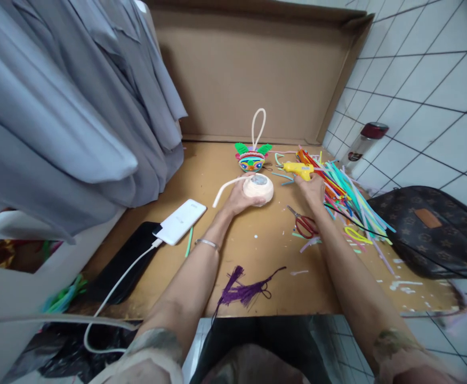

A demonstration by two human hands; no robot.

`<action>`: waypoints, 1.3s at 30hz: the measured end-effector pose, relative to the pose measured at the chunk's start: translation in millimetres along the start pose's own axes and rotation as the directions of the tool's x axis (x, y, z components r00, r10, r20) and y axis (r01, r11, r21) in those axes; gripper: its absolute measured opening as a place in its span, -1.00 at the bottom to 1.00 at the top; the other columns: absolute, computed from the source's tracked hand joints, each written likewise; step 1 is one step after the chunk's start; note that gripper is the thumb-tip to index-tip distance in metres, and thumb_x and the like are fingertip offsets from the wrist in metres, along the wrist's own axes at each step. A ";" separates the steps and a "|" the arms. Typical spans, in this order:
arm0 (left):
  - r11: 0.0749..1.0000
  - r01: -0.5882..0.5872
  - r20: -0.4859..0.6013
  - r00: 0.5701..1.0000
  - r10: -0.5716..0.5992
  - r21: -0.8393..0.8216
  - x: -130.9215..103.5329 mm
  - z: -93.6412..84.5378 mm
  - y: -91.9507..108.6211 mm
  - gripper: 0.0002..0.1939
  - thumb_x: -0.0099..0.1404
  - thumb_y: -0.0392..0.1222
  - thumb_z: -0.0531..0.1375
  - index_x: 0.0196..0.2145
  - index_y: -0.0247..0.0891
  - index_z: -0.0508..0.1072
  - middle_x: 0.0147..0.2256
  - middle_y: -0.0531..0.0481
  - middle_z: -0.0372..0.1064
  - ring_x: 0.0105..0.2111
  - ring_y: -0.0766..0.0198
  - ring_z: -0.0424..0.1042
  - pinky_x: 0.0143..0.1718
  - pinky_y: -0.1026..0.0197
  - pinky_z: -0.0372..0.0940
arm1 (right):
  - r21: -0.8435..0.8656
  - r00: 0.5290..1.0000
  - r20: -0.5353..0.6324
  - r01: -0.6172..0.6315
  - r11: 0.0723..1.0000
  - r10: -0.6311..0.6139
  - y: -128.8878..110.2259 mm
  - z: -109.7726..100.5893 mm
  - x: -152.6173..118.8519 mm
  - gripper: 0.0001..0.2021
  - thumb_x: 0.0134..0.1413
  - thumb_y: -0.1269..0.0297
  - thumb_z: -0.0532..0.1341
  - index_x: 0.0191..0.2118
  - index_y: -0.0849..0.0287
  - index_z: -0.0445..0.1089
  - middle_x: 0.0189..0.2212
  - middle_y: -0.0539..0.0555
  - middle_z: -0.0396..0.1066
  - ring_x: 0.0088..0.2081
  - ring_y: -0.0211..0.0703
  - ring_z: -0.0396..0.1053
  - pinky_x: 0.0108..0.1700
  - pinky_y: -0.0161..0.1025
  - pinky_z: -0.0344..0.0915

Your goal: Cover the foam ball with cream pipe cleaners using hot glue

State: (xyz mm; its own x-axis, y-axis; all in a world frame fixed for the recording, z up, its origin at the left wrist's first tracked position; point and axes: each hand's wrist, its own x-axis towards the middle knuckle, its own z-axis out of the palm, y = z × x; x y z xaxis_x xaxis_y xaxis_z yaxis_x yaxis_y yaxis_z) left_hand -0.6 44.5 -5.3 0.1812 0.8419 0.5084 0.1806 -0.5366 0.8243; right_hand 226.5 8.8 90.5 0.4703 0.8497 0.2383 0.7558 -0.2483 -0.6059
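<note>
My left hand (pixel 239 198) is closed around a cream ball (pixel 263 193) wound with pipe cleaner, which has a greyish round patch on top. A loose cream pipe cleaner (pixel 224 188) sticks out to the left above that hand. My right hand (pixel 312 189) grips a yellow hot glue gun (pixel 299 169), its nozzle pointing left toward the ball but apart from it. Behind the ball stands a colourful animal-head ornament (pixel 251 160) with green ears and a cream loop on top. Red-handled scissors (pixel 305 225) lie below my right hand, close to the forearm.
Many coloured pipe cleaners (pixel 349 192) are heaped at the right, beside a brown patterned bag (pixel 433 229) and a red-lidded bottle (pixel 365 143). Purple tassels (pixel 241 290) lie near the front edge. A white power bank (pixel 181 221) with a cable rests partly over a black phone (pixel 127 261).
</note>
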 end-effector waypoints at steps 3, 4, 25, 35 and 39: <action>0.994 0.051 -0.007 0.999 -0.052 -0.095 2.0 0.4 2.6 0.00 -0.21 0.00 0.61 0.18 -0.24 0.40 0.26 -0.27 0.37 0.27 -0.14 0.40 0.36 -0.16 0.30 | -0.015 0.996 -0.015 0.088 0.996 -0.089 -17.3 -5.6 2.3 -0.55 0.09 0.00 0.29 -0.04 0.25 0.54 -0.11 0.30 0.63 -0.14 0.16 0.55 -0.17 -0.12 0.37; 0.990 0.072 -0.002 0.997 -0.072 -0.120 2.4 0.2 4.3 0.02 -0.21 0.01 0.61 0.19 -0.25 0.38 0.27 -0.28 0.36 0.28 -0.14 0.39 0.36 -0.16 0.29 | -0.032 0.992 -0.016 0.126 0.992 -0.127 -23.6 -7.3 2.2 -0.53 0.07 -0.03 0.31 -0.03 0.24 0.53 -0.11 0.30 0.62 -0.13 0.18 0.55 -0.17 -0.11 0.37; 0.983 0.061 0.039 0.998 -0.054 -0.174 4.1 1.9 12.5 0.08 -0.23 0.20 0.57 0.20 -0.28 0.38 0.30 -0.29 0.32 0.29 -0.19 0.37 0.38 -0.16 0.27 | -0.279 0.867 -0.034 0.469 0.838 -0.496 -39.0 -17.0 -2.3 -0.58 0.12 0.16 0.26 0.08 0.17 0.45 -0.22 0.25 0.52 -0.12 0.22 0.45 -0.14 0.00 0.33; 0.986 0.067 0.059 0.997 -0.058 -0.154 4.8 1.9 18.1 -0.03 -0.19 0.09 0.56 0.17 -0.28 0.43 0.28 -0.26 0.36 0.28 -0.16 0.39 0.39 -0.14 0.25 | -0.315 0.885 -0.013 0.439 0.841 -0.466 -42.8 -19.8 -7.5 -0.63 0.13 0.18 0.25 0.04 0.16 0.46 -0.22 0.26 0.52 -0.12 0.22 0.45 -0.15 -0.04 0.30; 0.983 0.082 0.040 0.996 -0.077 -0.165 4.4 3.4 16.1 -0.05 -0.19 0.03 0.56 0.17 -0.26 0.45 0.30 -0.25 0.34 0.31 -0.18 0.36 0.41 -0.18 0.24 | -0.293 0.896 -0.020 0.420 0.859 -0.444 -43.2 -19.6 -7.5 -0.61 0.07 0.19 0.26 0.04 0.13 0.47 -0.22 0.25 0.53 -0.11 0.22 0.45 -0.15 -0.05 0.31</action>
State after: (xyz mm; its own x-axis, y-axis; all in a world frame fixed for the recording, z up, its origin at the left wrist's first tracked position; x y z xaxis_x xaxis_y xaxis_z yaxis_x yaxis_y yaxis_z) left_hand 6.4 39.4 9.3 0.2053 0.8775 0.4333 0.0332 -0.4488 0.8930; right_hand 199.2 4.0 129.8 0.0946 0.8620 0.4980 0.9802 0.0069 -0.1981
